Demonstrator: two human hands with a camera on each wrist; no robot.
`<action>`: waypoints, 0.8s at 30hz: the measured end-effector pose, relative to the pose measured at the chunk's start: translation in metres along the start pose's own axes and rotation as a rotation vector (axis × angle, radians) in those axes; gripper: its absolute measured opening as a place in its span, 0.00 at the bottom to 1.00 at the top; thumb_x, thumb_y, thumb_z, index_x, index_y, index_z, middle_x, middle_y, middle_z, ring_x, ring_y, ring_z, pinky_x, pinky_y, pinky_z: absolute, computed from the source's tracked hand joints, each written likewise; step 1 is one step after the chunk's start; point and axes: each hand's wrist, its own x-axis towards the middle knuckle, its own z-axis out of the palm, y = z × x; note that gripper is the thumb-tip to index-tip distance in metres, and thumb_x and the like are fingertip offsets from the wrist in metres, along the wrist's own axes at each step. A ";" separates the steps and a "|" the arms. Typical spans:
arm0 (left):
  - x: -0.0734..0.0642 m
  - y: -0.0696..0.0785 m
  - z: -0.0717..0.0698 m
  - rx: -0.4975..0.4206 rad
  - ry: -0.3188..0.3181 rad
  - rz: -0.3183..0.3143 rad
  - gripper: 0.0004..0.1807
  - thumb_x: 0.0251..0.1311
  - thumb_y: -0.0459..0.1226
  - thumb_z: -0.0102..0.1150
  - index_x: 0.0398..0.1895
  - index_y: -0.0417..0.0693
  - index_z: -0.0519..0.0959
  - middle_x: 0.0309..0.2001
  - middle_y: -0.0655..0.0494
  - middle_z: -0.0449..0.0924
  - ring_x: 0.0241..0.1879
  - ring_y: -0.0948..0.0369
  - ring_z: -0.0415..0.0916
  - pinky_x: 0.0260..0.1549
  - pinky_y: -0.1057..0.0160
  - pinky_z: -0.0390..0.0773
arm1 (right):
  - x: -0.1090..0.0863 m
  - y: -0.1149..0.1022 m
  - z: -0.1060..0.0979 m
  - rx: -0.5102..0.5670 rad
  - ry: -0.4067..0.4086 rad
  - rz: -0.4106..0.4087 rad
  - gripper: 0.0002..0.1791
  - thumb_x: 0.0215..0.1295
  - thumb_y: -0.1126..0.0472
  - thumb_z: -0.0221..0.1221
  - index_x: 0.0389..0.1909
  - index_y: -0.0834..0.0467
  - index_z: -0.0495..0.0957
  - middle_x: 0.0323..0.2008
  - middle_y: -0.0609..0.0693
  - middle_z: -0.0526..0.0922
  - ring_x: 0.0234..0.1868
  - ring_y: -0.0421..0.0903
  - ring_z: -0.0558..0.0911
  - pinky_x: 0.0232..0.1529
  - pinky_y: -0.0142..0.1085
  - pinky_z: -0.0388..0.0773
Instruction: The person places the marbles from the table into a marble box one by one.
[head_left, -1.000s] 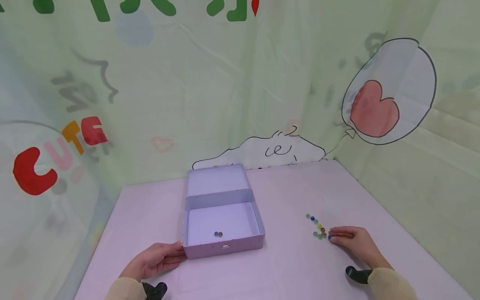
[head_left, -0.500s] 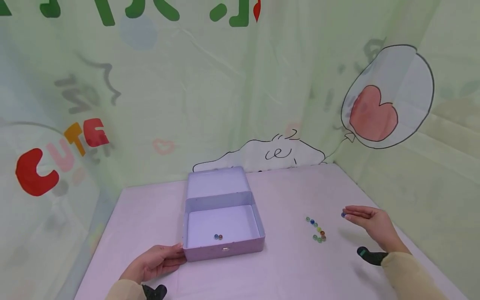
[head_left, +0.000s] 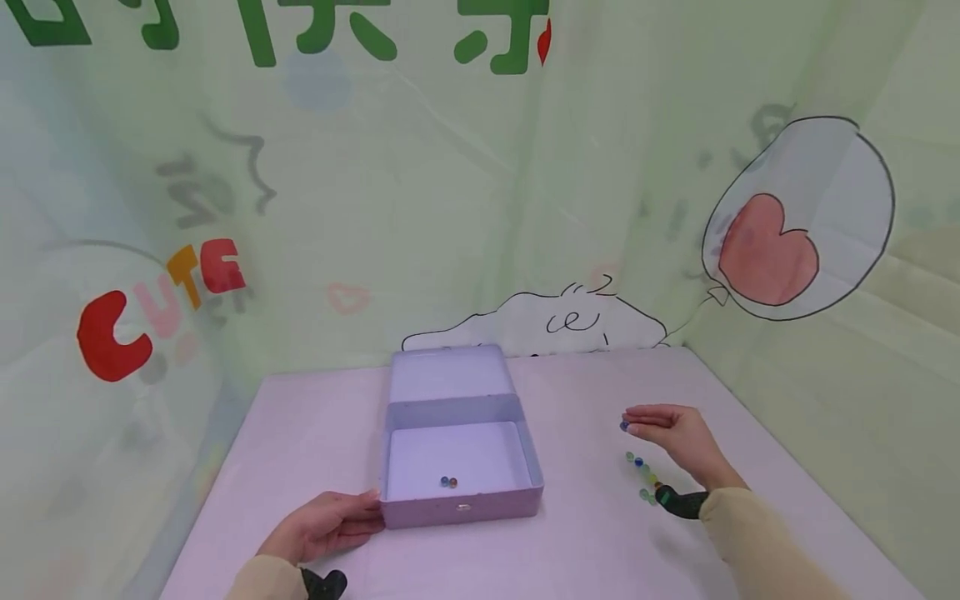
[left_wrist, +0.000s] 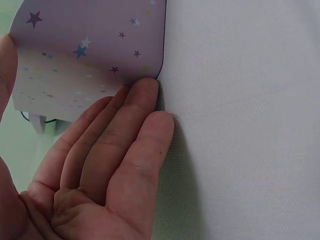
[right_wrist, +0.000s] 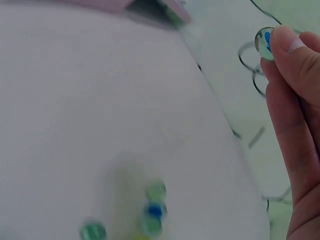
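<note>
My left hand (head_left: pixel 326 527) rests at the near left corner of a lilac box (head_left: pixel 498 503) whose lid (head_left: pixel 452 375) is folded back. In the left wrist view its straight fingers (left_wrist: pixel 132 150) lie against the star-patterned wall, with the thumb by the rim. Two marbles (head_left: pixel 453 482), one bluish and one reddish, sit on the box floor. Raised over the right side of the table, my right hand (head_left: pixel 678 437) pinches a clear marble (right_wrist: pixel 263 44) with a blue swirl between thumb and fingertips. Below it lies a bent row of marbles (head_left: pixel 638 462), partly covered by the wrist strap.
A pale pink cloth covers the table (head_left: pixel 585 533). Light green curtains (head_left: pixel 450 208) with printed letters and a balloon drawing (head_left: pixel 802 217) stand behind and at both sides. Dark straps (head_left: pixel 681 503) stick out from the sleeve cuffs.
The right hand lifted the blue marble from beside the row, first up to the right, then leftward above the row's far end. The left hand stays at the box corner. The head view shifted slightly.
</note>
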 end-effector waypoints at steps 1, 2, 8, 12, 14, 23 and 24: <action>0.001 -0.001 0.000 0.002 0.007 -0.002 0.32 0.65 0.46 0.57 0.57 0.23 0.69 0.50 0.35 0.79 0.50 0.47 0.79 0.52 0.50 0.76 | 0.005 -0.005 0.008 0.013 -0.013 -0.004 0.28 0.57 0.49 0.66 0.54 0.62 0.78 0.47 0.54 0.84 0.46 0.42 0.84 0.50 0.32 0.78; 0.001 -0.001 0.000 -0.001 0.014 -0.006 0.32 0.64 0.46 0.58 0.57 0.23 0.70 0.50 0.36 0.80 0.50 0.48 0.79 0.52 0.50 0.76 | 0.010 -0.010 0.017 0.024 -0.027 -0.006 0.27 0.57 0.50 0.66 0.53 0.62 0.79 0.47 0.54 0.84 0.46 0.43 0.84 0.51 0.33 0.78; 0.004 -0.002 -0.002 -0.007 0.035 -0.006 0.32 0.63 0.47 0.59 0.56 0.25 0.71 0.48 0.37 0.81 0.49 0.49 0.80 0.51 0.51 0.77 | 0.038 -0.042 0.065 0.059 -0.094 -0.017 0.23 0.55 0.54 0.68 0.50 0.59 0.81 0.45 0.52 0.85 0.46 0.46 0.84 0.53 0.40 0.77; 0.004 -0.001 -0.001 -0.001 0.031 -0.007 0.32 0.63 0.47 0.59 0.56 0.25 0.72 0.48 0.38 0.81 0.48 0.49 0.81 0.51 0.50 0.77 | 0.050 -0.061 0.091 0.081 -0.136 -0.049 0.20 0.54 0.57 0.68 0.48 0.60 0.82 0.44 0.54 0.85 0.43 0.47 0.85 0.50 0.41 0.79; 0.004 0.000 -0.001 0.000 0.028 -0.008 0.32 0.63 0.47 0.59 0.56 0.25 0.72 0.48 0.38 0.81 0.48 0.50 0.81 0.51 0.50 0.77 | 0.055 -0.068 0.102 0.089 -0.163 -0.064 0.19 0.54 0.59 0.69 0.47 0.60 0.82 0.43 0.54 0.86 0.43 0.48 0.85 0.49 0.40 0.80; 0.005 0.000 -0.003 -0.019 0.035 -0.017 0.30 0.63 0.46 0.59 0.55 0.26 0.73 0.47 0.39 0.82 0.48 0.50 0.81 0.50 0.51 0.78 | 0.073 -0.083 0.149 -0.005 -0.336 -0.129 0.15 0.54 0.64 0.68 0.44 0.62 0.83 0.38 0.54 0.86 0.39 0.46 0.85 0.45 0.39 0.82; 0.004 0.000 -0.003 -0.021 0.036 -0.014 0.30 0.63 0.46 0.59 0.54 0.26 0.73 0.47 0.39 0.82 0.48 0.50 0.81 0.49 0.51 0.78 | 0.075 -0.084 0.154 -0.024 -0.360 -0.138 0.14 0.54 0.64 0.68 0.42 0.61 0.84 0.37 0.53 0.86 0.38 0.45 0.85 0.45 0.39 0.82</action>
